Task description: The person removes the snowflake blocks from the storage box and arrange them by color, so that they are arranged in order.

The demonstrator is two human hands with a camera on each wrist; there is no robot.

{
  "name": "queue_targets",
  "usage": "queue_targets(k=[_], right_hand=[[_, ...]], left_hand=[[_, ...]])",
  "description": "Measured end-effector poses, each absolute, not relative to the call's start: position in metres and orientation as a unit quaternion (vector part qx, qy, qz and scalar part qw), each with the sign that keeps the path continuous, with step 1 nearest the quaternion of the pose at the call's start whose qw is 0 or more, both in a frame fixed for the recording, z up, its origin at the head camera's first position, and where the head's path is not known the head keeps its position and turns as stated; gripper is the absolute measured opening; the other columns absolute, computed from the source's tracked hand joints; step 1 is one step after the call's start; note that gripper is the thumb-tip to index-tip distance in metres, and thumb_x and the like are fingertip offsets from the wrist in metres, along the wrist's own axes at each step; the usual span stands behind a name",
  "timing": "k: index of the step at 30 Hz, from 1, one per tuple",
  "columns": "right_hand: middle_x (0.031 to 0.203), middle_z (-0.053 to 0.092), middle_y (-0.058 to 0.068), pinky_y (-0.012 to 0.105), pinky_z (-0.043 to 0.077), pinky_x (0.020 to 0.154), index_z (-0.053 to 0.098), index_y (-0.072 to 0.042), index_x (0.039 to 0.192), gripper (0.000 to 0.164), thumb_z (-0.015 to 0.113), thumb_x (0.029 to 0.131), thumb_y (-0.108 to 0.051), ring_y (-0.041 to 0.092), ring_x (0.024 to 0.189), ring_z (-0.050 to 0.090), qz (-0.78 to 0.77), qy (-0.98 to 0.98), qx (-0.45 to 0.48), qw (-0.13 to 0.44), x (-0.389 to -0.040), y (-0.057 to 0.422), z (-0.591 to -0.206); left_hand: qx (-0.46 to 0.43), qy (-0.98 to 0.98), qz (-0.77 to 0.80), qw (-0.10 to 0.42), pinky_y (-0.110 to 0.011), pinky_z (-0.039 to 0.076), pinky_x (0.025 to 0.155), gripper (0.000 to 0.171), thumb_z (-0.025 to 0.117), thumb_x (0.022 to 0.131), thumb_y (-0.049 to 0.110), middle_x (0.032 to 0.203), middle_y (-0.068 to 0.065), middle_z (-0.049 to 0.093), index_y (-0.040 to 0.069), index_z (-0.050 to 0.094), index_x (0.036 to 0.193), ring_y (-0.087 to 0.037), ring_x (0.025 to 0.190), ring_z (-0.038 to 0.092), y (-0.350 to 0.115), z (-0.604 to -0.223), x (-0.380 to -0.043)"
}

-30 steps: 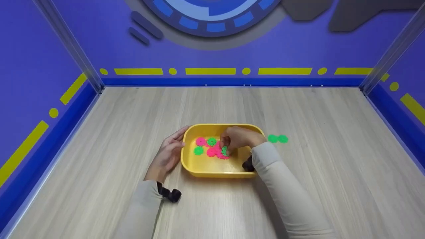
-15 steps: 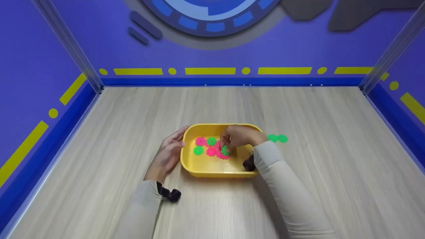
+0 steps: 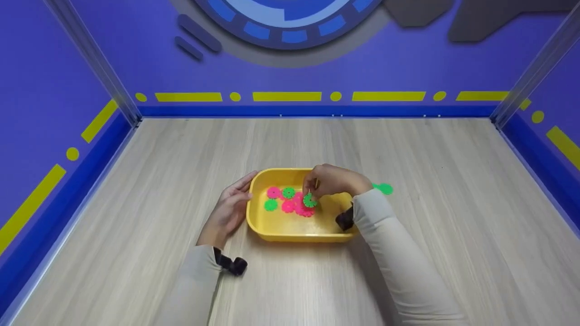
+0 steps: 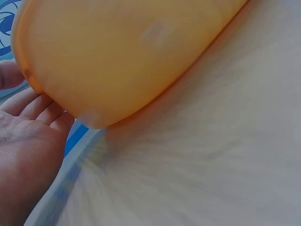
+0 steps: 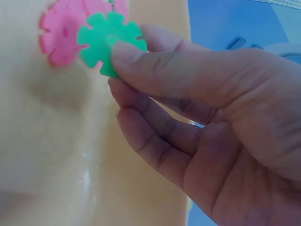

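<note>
In the head view my right hand [image 3: 333,181] is over the yellow plastic tub [image 3: 290,237], pinching a green snowflake disc [image 3: 310,200]. The right wrist view shows the thumb flat on the notched green disc [image 5: 96,40], with fingers behind it. Close by are pink snowflake discs [image 5: 63,33], overlapping in a small pile. My left hand [image 3: 229,208] holds the tub's left end, its thumb at the rim. In the left wrist view, the left hand's fingers [image 4: 44,110] lie against the tub's outer wall [image 4: 117,70].
Inside the tub, a pink disc [image 3: 273,193] and green discs [image 3: 271,205] lie left of the pink pile [image 3: 303,209]. Another green disc [image 3: 385,189] lies on the wooden table [image 3: 181,154] beyond the right forearm. Blue panels [image 3: 317,77] stand behind and at both sides.
My right hand has risen slightly and shifted right, lifting the green disc a little from the pink pile. My left hand and the tub have stayed put.
</note>
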State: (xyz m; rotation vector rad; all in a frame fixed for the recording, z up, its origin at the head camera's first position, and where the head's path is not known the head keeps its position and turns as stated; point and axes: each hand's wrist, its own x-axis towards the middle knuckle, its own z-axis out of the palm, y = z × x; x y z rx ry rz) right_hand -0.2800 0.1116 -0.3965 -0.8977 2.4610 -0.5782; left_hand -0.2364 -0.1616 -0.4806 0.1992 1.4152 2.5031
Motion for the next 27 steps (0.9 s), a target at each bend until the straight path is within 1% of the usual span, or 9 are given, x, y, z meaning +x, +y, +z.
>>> queue_targets(k=[5,8,16,23,27], right_hand=[[0.091,0.07,0.003,0.029,0.057,0.078,0.072,-0.009,0.093,0.012,0.071,0.082,-0.003,0.017,0.082,0.06,-0.224,0.894,-0.327,0.208,-0.279,0.118,-0.388],[0.092,0.071,0.003,0.031,0.057,0.081,0.073,-0.01,0.094,0.012,0.07,0.084,-0.004,0.018,0.085,0.062,-0.238,0.895,-0.319,0.203,-0.278,0.123,-0.383],[0.094,0.073,0.006,0.035,0.058,0.082,0.074,-0.007,0.097,0.013,0.068,0.086,-0.006,0.021,0.088,0.066,-0.258,0.893,-0.321,0.18,-0.278,0.139,-0.373],[0.101,0.073,0.007,0.037,0.058,0.086,0.074,-0.008,0.105,0.018,0.067,0.088,-0.008,0.022,0.092,0.066,-0.266,0.902,-0.295,0.17,-0.278,0.155,-0.368],[0.103,0.073,0.008,0.038,0.058,0.086,0.074,-0.009,0.106,0.02,0.067,0.088,-0.007,0.022,0.092,0.066,-0.273,0.904,-0.286,0.161,-0.278,0.165,-0.368]], left_hand=[[0.078,0.495,0.856,0.128,-0.035,0.027,0.117,0.066,0.042,0.085,-0.013,0.156,-0.02,0.026,-0.007,0.026,0.148,-0.028,0.144,0.027,-0.161,-0.48,-0.236],[0.079,0.495,0.856,0.127,-0.034,0.028,0.116,0.066,0.043,0.085,-0.012,0.156,-0.019,0.026,-0.006,0.026,0.148,-0.028,0.144,0.027,-0.161,-0.48,-0.236],[0.075,0.505,0.851,0.122,-0.033,0.03,0.115,0.066,0.045,0.084,-0.012,0.156,-0.019,0.028,-0.006,0.028,0.148,-0.027,0.143,0.028,-0.161,-0.48,-0.236],[0.079,0.497,0.856,0.123,-0.033,0.03,0.115,0.066,0.044,0.084,-0.012,0.155,-0.02,0.028,-0.006,0.028,0.148,-0.027,0.143,0.029,-0.161,-0.48,-0.236],[0.079,0.497,0.856,0.123,-0.033,0.03,0.116,0.065,0.044,0.085,-0.012,0.156,-0.02,0.028,-0.006,0.028,0.148,-0.027,0.143,0.029,-0.161,-0.48,-0.236]])
